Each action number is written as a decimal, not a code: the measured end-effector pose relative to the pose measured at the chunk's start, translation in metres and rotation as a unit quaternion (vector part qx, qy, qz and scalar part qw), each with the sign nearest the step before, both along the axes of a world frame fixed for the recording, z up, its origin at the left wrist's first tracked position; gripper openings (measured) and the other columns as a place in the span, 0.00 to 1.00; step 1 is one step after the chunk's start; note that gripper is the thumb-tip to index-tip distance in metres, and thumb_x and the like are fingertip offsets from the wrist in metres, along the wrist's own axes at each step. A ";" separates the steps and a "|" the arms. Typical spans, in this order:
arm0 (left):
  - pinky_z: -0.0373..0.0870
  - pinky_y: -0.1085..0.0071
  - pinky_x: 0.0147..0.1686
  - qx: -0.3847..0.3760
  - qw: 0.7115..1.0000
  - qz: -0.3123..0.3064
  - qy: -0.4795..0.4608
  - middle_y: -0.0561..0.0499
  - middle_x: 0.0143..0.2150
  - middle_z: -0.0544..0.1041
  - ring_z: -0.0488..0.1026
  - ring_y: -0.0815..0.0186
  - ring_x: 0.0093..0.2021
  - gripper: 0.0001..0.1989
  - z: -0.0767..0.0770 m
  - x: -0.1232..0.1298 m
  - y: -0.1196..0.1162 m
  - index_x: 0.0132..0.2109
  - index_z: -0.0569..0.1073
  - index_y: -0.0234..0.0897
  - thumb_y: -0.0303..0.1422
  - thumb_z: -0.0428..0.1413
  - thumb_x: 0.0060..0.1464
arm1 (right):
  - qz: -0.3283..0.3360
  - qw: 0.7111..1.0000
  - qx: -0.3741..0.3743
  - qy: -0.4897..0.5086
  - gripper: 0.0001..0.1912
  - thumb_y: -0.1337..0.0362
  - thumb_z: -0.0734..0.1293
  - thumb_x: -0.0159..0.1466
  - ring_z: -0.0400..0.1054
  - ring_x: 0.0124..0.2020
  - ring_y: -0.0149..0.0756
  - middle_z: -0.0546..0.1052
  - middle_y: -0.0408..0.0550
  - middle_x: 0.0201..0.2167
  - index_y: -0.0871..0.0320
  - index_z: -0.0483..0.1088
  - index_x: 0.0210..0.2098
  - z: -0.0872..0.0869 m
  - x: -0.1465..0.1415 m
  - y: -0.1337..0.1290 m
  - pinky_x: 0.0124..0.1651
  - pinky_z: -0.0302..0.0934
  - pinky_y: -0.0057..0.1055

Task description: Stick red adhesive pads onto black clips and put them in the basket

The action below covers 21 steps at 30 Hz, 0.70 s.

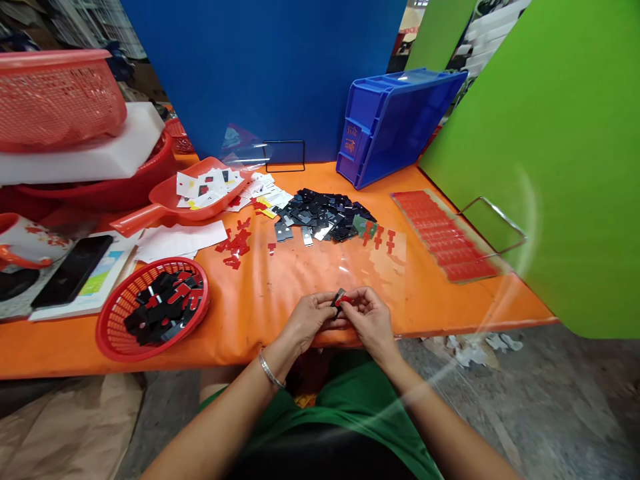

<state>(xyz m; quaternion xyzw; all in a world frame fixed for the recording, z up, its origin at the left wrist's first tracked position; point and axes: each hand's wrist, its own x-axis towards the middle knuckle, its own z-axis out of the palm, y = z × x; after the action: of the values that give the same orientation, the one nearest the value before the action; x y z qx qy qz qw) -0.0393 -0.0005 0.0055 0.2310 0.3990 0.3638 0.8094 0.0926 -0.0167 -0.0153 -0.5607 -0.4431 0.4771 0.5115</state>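
Note:
Near the front edge of the orange table, my left hand (310, 319) pinches a small black plate (338, 301). Close against it, my right hand (370, 319) has its fingertips on a small red T-shaped piece (345, 301) that touches the plate. How far the red piece lies on the plate is hidden by my fingers. Beyond my hands spreads a pile of black plates (325, 212). Several red T-shaped pieces (379, 237) sit on a clear sheet right of the pile, and loose red pieces (237, 245) lie to its left.
A red basket (204, 303) of black and red pieces stands at left. Behind it are a phone (75, 270), a mug (30, 240) and a red dustpan (160, 212) with paper scraps. A blue crate (365, 110) and a red sheet (440, 230) are on the right.

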 end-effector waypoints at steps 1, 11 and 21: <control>0.73 0.68 0.41 0.000 1.000 0.000 0.000 0.45 0.33 0.78 0.76 0.66 0.32 0.14 0.000 0.000 0.000 0.40 0.74 0.27 0.20 0.56 0.42 | -0.002 1.000 0.003 -0.005 0.13 0.57 0.71 0.53 0.68 0.22 0.30 0.71 0.41 0.25 0.56 0.65 0.30 0.000 0.000 0.000 0.24 0.66 0.27; 0.73 0.68 0.41 0.003 1.000 0.006 0.002 0.45 0.32 0.78 0.76 0.66 0.32 0.13 0.001 0.000 -0.001 0.39 0.75 0.28 0.23 0.59 0.42 | -0.003 1.000 0.010 -0.022 0.13 0.56 0.70 0.53 0.67 0.23 0.30 0.71 0.42 0.26 0.55 0.64 0.31 0.000 -0.001 -0.001 0.24 0.67 0.27; 0.75 0.69 0.34 0.015 0.996 0.053 0.063 0.46 0.29 0.78 0.76 0.64 0.28 0.07 0.006 0.012 -0.004 0.37 0.74 0.28 0.24 0.56 0.48 | -0.023 0.996 0.041 -0.077 0.11 0.54 0.66 0.59 0.68 0.24 0.33 0.71 0.45 0.29 0.54 0.67 0.35 0.008 -0.008 -0.012 0.26 0.69 0.32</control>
<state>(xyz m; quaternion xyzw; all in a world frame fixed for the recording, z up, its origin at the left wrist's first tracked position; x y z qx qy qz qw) -0.0276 -0.0050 0.0115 0.2442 0.4551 0.3972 0.7586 0.0850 -0.0287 -0.0074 -0.5841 -0.4875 0.4021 0.5094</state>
